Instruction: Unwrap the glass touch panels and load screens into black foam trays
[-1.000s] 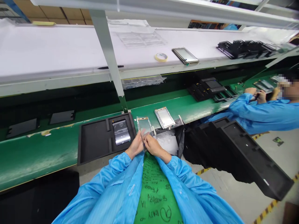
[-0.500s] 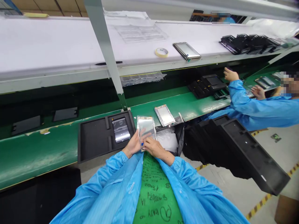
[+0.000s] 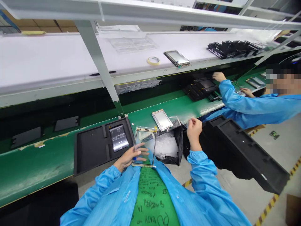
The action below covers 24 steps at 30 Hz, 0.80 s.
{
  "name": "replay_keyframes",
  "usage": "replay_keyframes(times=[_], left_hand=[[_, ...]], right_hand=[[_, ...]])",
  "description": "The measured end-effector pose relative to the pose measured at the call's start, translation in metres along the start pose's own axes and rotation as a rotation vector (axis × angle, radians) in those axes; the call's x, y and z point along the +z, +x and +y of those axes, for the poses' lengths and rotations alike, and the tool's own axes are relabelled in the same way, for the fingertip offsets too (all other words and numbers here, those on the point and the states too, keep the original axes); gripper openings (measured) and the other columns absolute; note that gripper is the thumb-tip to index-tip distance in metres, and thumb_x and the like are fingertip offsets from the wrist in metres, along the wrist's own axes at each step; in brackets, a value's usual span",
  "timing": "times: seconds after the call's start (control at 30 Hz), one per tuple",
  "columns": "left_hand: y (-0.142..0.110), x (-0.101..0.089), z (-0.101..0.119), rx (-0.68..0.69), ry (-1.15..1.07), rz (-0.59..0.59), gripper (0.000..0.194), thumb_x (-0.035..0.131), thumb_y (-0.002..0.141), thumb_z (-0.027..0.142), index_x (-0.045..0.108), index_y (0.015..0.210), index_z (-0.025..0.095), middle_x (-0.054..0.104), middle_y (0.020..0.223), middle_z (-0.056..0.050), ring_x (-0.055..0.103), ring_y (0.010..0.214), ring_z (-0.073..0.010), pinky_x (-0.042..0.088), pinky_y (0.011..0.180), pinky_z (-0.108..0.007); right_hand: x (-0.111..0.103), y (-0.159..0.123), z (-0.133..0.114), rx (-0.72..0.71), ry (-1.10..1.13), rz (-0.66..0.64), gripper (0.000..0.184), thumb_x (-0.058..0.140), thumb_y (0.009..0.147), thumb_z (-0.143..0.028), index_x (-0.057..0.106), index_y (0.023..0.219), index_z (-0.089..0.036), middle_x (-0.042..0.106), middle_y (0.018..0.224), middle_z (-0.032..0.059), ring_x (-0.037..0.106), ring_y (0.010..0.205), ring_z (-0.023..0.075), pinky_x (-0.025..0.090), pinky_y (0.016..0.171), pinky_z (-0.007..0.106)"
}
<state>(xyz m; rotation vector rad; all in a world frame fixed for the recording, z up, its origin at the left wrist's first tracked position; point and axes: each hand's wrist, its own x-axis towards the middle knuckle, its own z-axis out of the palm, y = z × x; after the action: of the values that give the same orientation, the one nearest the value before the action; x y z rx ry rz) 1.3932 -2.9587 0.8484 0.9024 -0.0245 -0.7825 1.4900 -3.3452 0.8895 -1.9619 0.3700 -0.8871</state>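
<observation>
Glass panel (image 3: 150, 138): in the head view, it sits before the person's chest, just off the near edge of the green bench (image 3: 185, 108), clear face up, so its whole outline is in sight.
Left hand (image 3: 131, 157): it grips the panel at the lower left, thumb by the edge, fingers spread wide behind the glass and showing through it; this probably bears the weight from beneath and leaves most of the face uncovered.
Right hand (image 3: 194, 128): raised beside the bag, well apart from the panel; its fingers are curled narrow, tips close together. I cannot tell whether they pinch anything thin. The left hand's support leaves this one free.
Black bag (image 3: 180, 147): open-mouthed, just right of the panel, within easy reach; crumpled clear plastic (image 3: 167, 146) lies inside.
Foam tray (image 3: 89, 150): left of the panel; its right recess holds a shiny dark module (image 3: 119, 138), the walls likely keeping it from sliding.
White-faced panel (image 3: 162, 119): flat on the bench behind the bag, apart from the hands.
Shelf (image 3: 58, 53): bears a tape roll (image 3: 153, 61) and stacked panels (image 3: 176, 58), up off the bench.
Co-worker (image 3: 256, 102): blue-sleeved, at the right, one hand near dark stacked parts (image 3: 199, 88).
</observation>
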Motion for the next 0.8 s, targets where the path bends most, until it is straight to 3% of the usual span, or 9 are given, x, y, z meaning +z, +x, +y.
replay_keyframes(times=[0.07, 0.13, 0.2, 0.33, 0.43, 0.57, 0.67, 0.73, 0.8], left_hand=[[0.001, 0.002, 0.0, -0.011, 0.009, 0.017, 0.048, 0.077, 0.084, 0.024, 0.062, 0.13, 0.017, 0.068, 0.127, -0.021, 0.068, 0.114, -0.0348, 0.057, 0.09, -0.046], [0.004, 0.003, -0.001, -0.019, 0.023, 0.016, 0.047, 0.079, 0.082, 0.024, 0.063, 0.126, 0.015, 0.069, 0.126, -0.022, 0.07, 0.111, -0.0343, 0.057, 0.088, -0.044], [0.007, 0.005, -0.004, -0.033, 0.045, 0.016, 0.047, 0.08, 0.081, 0.025, 0.064, 0.124, 0.015, 0.069, 0.126, -0.023, 0.07, 0.11, -0.0344, 0.057, 0.088, -0.043], [0.01, 0.008, -0.008, -0.074, 0.068, 0.012, 0.046, 0.082, 0.079, 0.027, 0.067, 0.12, 0.015, 0.071, 0.123, -0.021, 0.072, 0.107, -0.0328, 0.056, 0.089, -0.043], [0.01, 0.008, -0.008, -0.078, 0.097, -0.003, 0.044, 0.087, 0.071, 0.027, 0.072, 0.11, 0.015, 0.075, 0.114, -0.017, 0.072, 0.103, -0.0303, 0.056, 0.088, -0.04], [0.003, 0.004, -0.009, -0.009, 0.109, 0.1, 0.031, 0.092, 0.063, 0.028, 0.073, 0.083, 0.015, 0.076, 0.085, -0.008, 0.072, 0.08, -0.0209, 0.056, 0.077, -0.031], [-0.002, 0.004, -0.013, -0.059, 0.057, 0.307, 0.041, 0.094, 0.061, 0.036, 0.072, 0.092, 0.02, 0.074, 0.079, -0.002, 0.072, 0.075, -0.0185, 0.056, 0.072, -0.028], [-0.003, 0.007, -0.016, -0.104, 0.072, 0.409, 0.053, 0.093, 0.062, 0.041, 0.071, 0.108, 0.025, 0.074, 0.078, -0.001, 0.072, 0.074, -0.0184, 0.057, 0.072, -0.028], [0.0, 0.01, -0.02, -0.166, 0.137, 0.442, 0.053, 0.09, 0.066, 0.046, 0.072, 0.111, 0.025, 0.075, 0.077, -0.002, 0.073, 0.073, -0.0202, 0.058, 0.072, -0.031]], right_hand=[[0.001, -0.019, -0.007, 0.002, -0.008, -0.24, 0.04, 0.063, 0.082, -0.056, 0.063, 0.095, -0.018, 0.065, 0.102, 0.0122, 0.061, 0.1, 0.0251, 0.049, 0.096, 0.046], [0.015, -0.049, -0.021, 0.122, 0.202, -0.576, 0.043, 0.067, 0.08, -0.058, 0.065, 0.096, -0.019, 0.067, 0.097, 0.009, 0.062, 0.095, 0.0229, 0.05, 0.093, 0.043], [0.034, -0.079, -0.033, 0.3, 0.478, -0.82, 0.043, 0.071, 0.077, -0.06, 0.063, 0.091, -0.02, 0.066, 0.088, 0.0042, 0.062, 0.084, 0.0187, 0.053, 0.085, 0.037], [0.063, -0.117, -0.034, 0.614, 0.876, -0.872, 0.053, 0.083, 0.064, -0.062, 0.052, 0.076, -0.022, 0.058, 0.075, -0.0023, 0.055, 0.069, 0.0123, 0.049, 0.069, 0.027], [0.069, -0.142, -0.015, 0.71, 0.933, -0.93, 0.055, 0.088, 0.058, -0.058, 0.051, 0.076, -0.02, 0.058, 0.073, -0.0028, 0.052, 0.065, 0.01, 0.047, 0.065, 0.025], [0.054, -0.176, 0.012, 0.672, 0.826, -1.116, 0.052, 0.089, 0.06, -0.048, 0.051, 0.079, -0.018, 0.065, 0.087, 0.0011, 0.054, 0.06, 0.0073, 0.043, 0.058, 0.022], [0.027, -0.19, 0.019, 0.607, 0.816, -1.267, 0.056, 0.086, 0.066, -0.04, 0.056, 0.108, -0.02, 0.065, 0.119, 0.0063, 0.06, 0.065, 0.0075, 0.042, 0.056, 0.02], [0.01, -0.195, 0.018, 0.527, 0.798, -1.348, 0.052, 0.078, 0.075, -0.034, 0.059, 0.122, -0.022, 0.067, 0.116, 0.0048, 0.061, 0.07, 0.0083, 0.044, 0.062, 0.021], [-0.002, -0.199, 0.02, 0.487, 0.734, -1.355, 0.04, 0.071, 0.078, -0.026, 0.068, 0.117, -0.019, 0.07, 0.095, 0.0013, 0.059, 0.07, 0.0086, 0.043, 0.066, 0.021]])
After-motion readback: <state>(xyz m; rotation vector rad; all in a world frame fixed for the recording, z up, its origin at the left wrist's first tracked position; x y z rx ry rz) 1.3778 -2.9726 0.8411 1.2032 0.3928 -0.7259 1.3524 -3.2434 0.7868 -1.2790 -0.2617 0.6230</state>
